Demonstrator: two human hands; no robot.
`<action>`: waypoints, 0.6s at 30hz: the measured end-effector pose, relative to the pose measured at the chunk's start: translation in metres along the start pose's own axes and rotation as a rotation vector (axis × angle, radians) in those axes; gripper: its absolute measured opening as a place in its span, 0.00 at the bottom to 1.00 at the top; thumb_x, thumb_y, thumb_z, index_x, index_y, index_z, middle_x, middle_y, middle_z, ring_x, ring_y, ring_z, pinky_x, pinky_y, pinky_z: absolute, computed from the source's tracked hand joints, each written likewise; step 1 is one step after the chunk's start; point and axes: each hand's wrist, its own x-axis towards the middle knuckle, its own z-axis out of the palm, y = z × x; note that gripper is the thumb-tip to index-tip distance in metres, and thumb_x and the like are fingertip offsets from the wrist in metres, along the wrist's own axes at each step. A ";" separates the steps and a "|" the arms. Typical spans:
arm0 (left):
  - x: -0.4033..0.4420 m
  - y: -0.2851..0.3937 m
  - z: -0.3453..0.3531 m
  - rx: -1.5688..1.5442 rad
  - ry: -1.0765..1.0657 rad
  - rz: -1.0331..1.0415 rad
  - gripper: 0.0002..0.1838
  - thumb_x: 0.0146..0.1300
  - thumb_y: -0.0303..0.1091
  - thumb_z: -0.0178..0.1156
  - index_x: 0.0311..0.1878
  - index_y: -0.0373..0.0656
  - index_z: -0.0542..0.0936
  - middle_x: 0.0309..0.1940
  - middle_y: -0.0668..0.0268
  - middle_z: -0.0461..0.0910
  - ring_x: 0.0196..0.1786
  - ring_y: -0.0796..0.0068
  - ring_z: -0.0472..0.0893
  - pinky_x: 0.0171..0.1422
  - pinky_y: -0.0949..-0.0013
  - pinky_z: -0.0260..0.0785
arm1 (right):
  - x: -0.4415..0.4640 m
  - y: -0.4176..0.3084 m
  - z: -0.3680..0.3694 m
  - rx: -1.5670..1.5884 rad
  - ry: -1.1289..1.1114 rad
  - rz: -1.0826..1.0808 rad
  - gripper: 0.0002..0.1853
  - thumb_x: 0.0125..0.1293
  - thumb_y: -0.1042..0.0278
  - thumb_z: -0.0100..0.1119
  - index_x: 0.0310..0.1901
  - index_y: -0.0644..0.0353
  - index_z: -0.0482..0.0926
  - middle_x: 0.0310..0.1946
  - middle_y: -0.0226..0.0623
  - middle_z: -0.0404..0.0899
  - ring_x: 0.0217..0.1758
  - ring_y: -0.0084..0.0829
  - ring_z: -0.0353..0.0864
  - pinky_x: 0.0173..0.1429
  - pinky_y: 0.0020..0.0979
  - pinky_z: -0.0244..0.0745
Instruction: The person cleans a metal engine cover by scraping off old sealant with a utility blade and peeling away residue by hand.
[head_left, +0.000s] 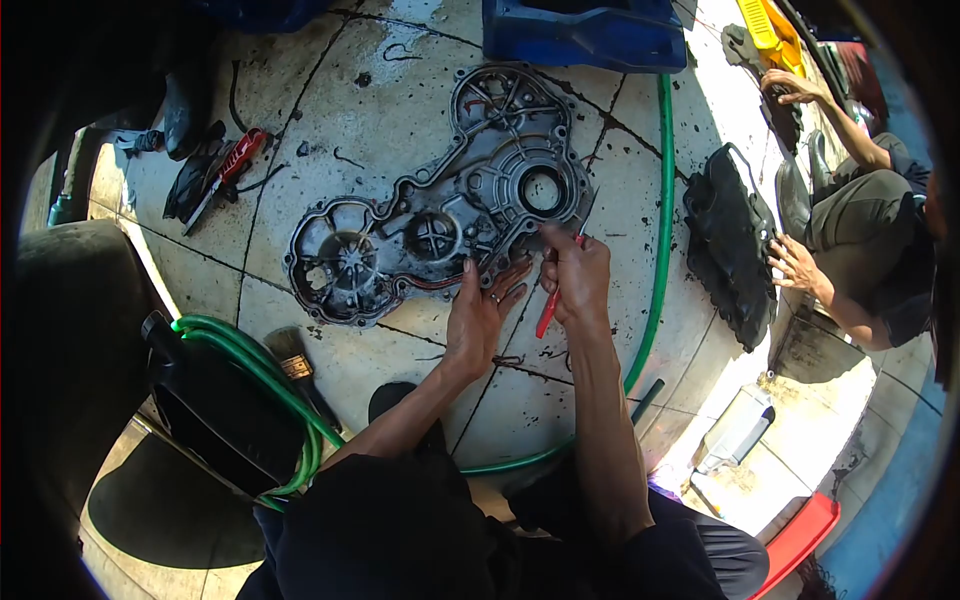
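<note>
A large grey metal engine cover [470, 200], blackened with grime, lies on the tiled floor. My right hand [578, 275] is closed around a tool with a red handle [546, 314], beside the cover's lower right edge near the round opening. The tool's tip is partly hidden by my fingers. My left hand [483, 312] rests against the cover's lower edge, fingers apart, with a ring on one finger. Dark strips of residue lie on the tiles just below the cover.
A green hose [665, 200] curves down the right side. A co-worker [870, 230] crouches at the right by a black part [730, 245]. A brush [291, 358] and a black jug [220, 400] stand lower left. A red-handled tool [240, 155] lies upper left; a blue container [585, 35] is behind.
</note>
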 end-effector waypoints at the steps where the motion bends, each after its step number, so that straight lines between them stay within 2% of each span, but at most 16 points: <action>1: 0.000 0.000 0.001 -0.002 0.006 -0.002 0.33 0.81 0.58 0.35 0.70 0.39 0.67 0.65 0.56 0.76 0.70 0.63 0.72 0.76 0.56 0.60 | 0.000 0.002 0.000 -0.029 -0.023 -0.017 0.13 0.69 0.69 0.62 0.26 0.62 0.75 0.17 0.28 0.69 0.11 0.19 0.62 0.14 0.26 0.55; 3: 0.000 -0.001 0.000 -0.001 0.010 -0.006 0.33 0.81 0.58 0.35 0.70 0.38 0.67 0.65 0.56 0.76 0.70 0.63 0.72 0.76 0.56 0.60 | 0.004 0.010 -0.001 -0.054 -0.044 -0.035 0.13 0.69 0.69 0.61 0.26 0.61 0.74 0.16 0.28 0.70 0.11 0.19 0.62 0.14 0.26 0.55; 5: 0.000 -0.003 -0.003 -0.017 -0.027 0.015 0.33 0.81 0.58 0.36 0.70 0.39 0.67 0.64 0.56 0.76 0.70 0.63 0.72 0.77 0.56 0.60 | 0.011 0.022 -0.006 -0.338 -0.087 -0.190 0.11 0.68 0.69 0.61 0.30 0.68 0.80 0.19 0.32 0.75 0.20 0.21 0.69 0.26 0.31 0.65; 6: 0.000 -0.004 -0.004 -0.017 -0.027 0.013 0.33 0.81 0.58 0.36 0.70 0.39 0.67 0.64 0.56 0.76 0.70 0.63 0.72 0.77 0.56 0.60 | 0.009 0.022 -0.004 -0.364 -0.051 -0.206 0.13 0.67 0.69 0.61 0.29 0.70 0.79 0.20 0.34 0.77 0.24 0.23 0.72 0.31 0.34 0.68; 9: 0.002 -0.003 -0.003 -0.025 -0.039 0.018 0.32 0.81 0.58 0.36 0.70 0.40 0.67 0.65 0.56 0.75 0.70 0.63 0.71 0.77 0.55 0.59 | -0.003 0.025 -0.004 -0.307 -0.159 -0.223 0.14 0.67 0.68 0.62 0.28 0.71 0.78 0.20 0.37 0.78 0.23 0.25 0.72 0.31 0.35 0.68; 10: 0.001 -0.003 0.000 -0.048 0.016 0.012 0.32 0.81 0.58 0.36 0.70 0.41 0.67 0.65 0.56 0.75 0.70 0.63 0.71 0.77 0.55 0.59 | -0.008 0.026 -0.008 -0.304 -0.162 -0.223 0.14 0.67 0.68 0.62 0.28 0.71 0.78 0.20 0.37 0.78 0.23 0.25 0.72 0.31 0.35 0.68; 11: 0.000 -0.002 0.001 -0.073 0.074 0.007 0.31 0.81 0.58 0.36 0.70 0.41 0.67 0.65 0.56 0.75 0.70 0.64 0.71 0.77 0.54 0.59 | -0.012 0.025 -0.016 -0.442 -0.248 -0.268 0.13 0.66 0.68 0.62 0.29 0.71 0.78 0.20 0.39 0.78 0.24 0.25 0.73 0.31 0.34 0.69; 12: 0.000 -0.001 -0.002 -0.056 0.018 0.002 0.30 0.81 0.57 0.36 0.71 0.42 0.66 0.67 0.53 0.72 0.71 0.60 0.70 0.79 0.52 0.56 | -0.014 0.022 -0.024 -0.581 -0.336 -0.314 0.12 0.65 0.68 0.62 0.30 0.71 0.78 0.20 0.41 0.77 0.24 0.25 0.73 0.32 0.34 0.69; 13: -0.001 0.001 -0.003 -0.058 0.024 0.006 0.30 0.81 0.57 0.36 0.71 0.42 0.66 0.67 0.53 0.72 0.71 0.60 0.70 0.79 0.52 0.56 | -0.015 0.014 -0.035 -0.584 -0.342 -0.312 0.12 0.65 0.68 0.62 0.30 0.71 0.78 0.20 0.41 0.77 0.24 0.25 0.73 0.32 0.34 0.69; 15: 0.000 0.002 -0.004 0.012 -0.059 -0.010 0.32 0.81 0.59 0.36 0.72 0.41 0.65 0.68 0.55 0.73 0.73 0.62 0.69 0.78 0.53 0.57 | -0.013 -0.010 -0.061 -0.890 -0.362 -0.254 0.12 0.63 0.68 0.64 0.31 0.71 0.78 0.23 0.45 0.79 0.25 0.32 0.78 0.35 0.36 0.72; 17: 0.000 0.000 -0.005 0.019 -0.056 -0.009 0.33 0.81 0.59 0.36 0.72 0.40 0.65 0.68 0.54 0.72 0.73 0.61 0.68 0.78 0.53 0.57 | -0.009 -0.027 -0.083 -1.272 -0.379 -0.287 0.14 0.62 0.64 0.67 0.33 0.70 0.79 0.25 0.46 0.80 0.28 0.41 0.80 0.38 0.40 0.74; 18: 0.000 0.000 -0.005 0.028 -0.051 -0.005 0.34 0.81 0.59 0.35 0.72 0.40 0.65 0.68 0.53 0.72 0.74 0.60 0.68 0.79 0.53 0.56 | -0.014 -0.031 -0.089 -1.389 -0.273 -0.463 0.18 0.63 0.58 0.69 0.36 0.69 0.79 0.26 0.50 0.81 0.29 0.48 0.80 0.40 0.44 0.74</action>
